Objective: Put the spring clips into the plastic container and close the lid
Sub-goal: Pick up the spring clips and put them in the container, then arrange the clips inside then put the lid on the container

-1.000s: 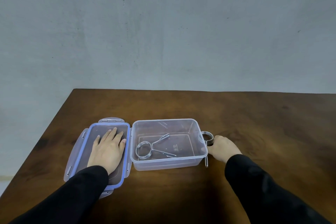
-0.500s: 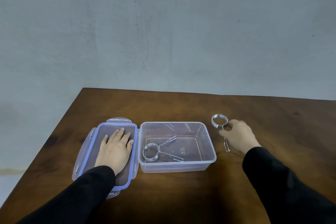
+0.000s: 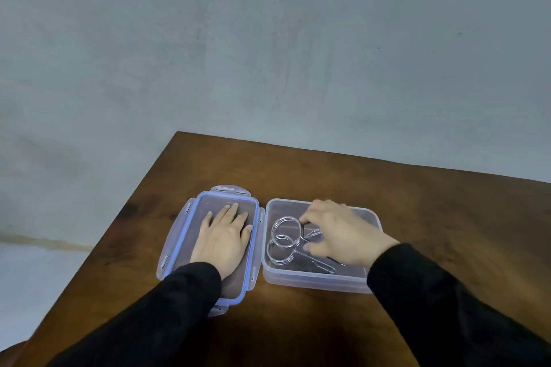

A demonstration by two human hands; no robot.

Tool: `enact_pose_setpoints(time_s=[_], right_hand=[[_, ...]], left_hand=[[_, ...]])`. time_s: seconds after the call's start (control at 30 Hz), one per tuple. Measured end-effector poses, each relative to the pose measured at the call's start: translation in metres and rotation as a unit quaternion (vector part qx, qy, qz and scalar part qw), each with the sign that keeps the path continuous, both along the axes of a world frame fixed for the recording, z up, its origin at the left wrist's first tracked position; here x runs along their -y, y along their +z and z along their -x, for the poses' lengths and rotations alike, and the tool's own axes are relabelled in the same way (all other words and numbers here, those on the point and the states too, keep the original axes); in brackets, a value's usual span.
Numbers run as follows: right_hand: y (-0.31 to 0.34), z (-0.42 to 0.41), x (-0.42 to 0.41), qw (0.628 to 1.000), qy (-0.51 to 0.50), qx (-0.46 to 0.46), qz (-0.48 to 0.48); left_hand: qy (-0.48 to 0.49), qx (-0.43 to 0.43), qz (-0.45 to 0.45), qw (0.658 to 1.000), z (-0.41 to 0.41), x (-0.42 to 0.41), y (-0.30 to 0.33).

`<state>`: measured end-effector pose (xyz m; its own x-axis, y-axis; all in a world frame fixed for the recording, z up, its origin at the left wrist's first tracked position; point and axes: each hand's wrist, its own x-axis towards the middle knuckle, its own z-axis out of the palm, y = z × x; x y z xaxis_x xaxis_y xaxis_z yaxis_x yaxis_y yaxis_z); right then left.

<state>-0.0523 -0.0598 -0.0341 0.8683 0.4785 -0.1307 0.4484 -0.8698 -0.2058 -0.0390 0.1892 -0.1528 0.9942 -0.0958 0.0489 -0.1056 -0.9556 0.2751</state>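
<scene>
Silvery coiled spring clips (image 3: 283, 244) in clear container (image 3: 316, 281)

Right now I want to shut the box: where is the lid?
In the head view the lid lies open, flat on the table, directly left of the plastic container, under the left hand.

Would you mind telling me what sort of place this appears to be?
Probably a plain indoor room set up for a tabletop task: a bare wooden table, a blank grey wall, and only a container and lid on it.

text: none legible | labels: none | brands: none | numbers: none
</scene>
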Motion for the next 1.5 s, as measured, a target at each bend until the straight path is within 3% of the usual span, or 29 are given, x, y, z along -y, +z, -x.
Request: enact_pose_setpoints(time_s=[0.47,1.5], right_hand=[[-0.037,-0.004,-0.013,0.998,-0.017,-0.062,0.017],[-0.039,0.001,-0.018,0.996,-0.049,-0.067,0.029]], left_hand=[[-0.003,0.007,-0.006,1.000,-0.002,-0.001,-0.002],[0.001,0.003,-0.012,1.000,-0.002,0.000,-0.002]])
